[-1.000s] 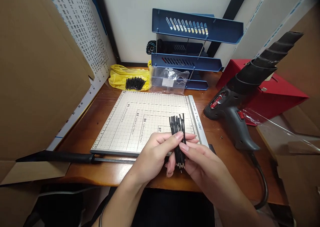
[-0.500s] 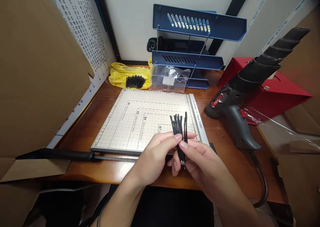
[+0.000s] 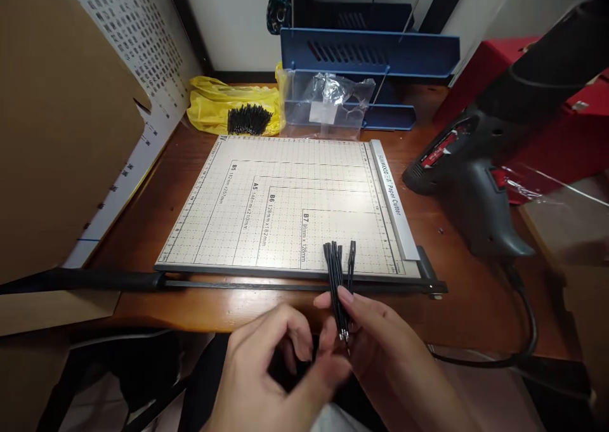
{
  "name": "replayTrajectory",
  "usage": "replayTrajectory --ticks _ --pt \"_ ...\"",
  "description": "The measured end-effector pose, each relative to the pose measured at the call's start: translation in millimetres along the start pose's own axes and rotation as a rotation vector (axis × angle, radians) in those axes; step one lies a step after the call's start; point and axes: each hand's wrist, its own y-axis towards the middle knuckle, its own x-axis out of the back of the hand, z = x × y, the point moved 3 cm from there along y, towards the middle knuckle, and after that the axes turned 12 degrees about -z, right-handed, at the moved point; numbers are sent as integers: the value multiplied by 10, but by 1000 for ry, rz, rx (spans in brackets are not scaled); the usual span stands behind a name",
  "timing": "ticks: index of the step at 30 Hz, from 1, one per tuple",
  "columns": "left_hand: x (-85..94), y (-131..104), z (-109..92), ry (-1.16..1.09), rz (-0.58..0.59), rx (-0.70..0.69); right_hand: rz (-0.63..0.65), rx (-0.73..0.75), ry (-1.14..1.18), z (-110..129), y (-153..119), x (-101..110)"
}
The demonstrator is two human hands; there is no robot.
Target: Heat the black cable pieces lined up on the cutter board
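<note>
Grasped between the thumb and fingers of my right hand [image 3: 390,333], black wires [image 3: 334,270] extend toward the paper cutter [image 3: 247,238] in the head view I monitor, upper ends split into two groups. My left hand [image 3: 254,362] is unclenched, thumb blurred, near the wires' silvery lower tips.

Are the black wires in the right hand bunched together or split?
Split at the top: a gap shows between the larger bunch and the smaller bunch, above the right hand.
</note>
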Motion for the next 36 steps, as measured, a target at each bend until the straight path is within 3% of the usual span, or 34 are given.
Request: replayTrajectory --ticks 4,10,12,17,20,24,28,36 --pt "-13 70 -111 126 -67 -268 -32 -52 32 68 11 5" --pt "18 166 -268 357 -263 -597 -213 -204 183 126 35 -40" --pt "16 186 -269 406 -253 -707 -218 -234 237 140 42 -95" --pt "7 283 -245 356 -156 -766 -197 -236 337 145 55 -110" --pt "-4 352 -248 344 -160 -755 -82 -185 313 106 52 -24" --pt "-42 434 -234 344 -150 -765 -59 -11 18 78 21 102" --pt "-59 472 -217 350 -137 -779 -229 165 -365 142 -50 150" --pt "-30 551 -198 346 -109 -769 -378 626 -1079 587 -46 16"
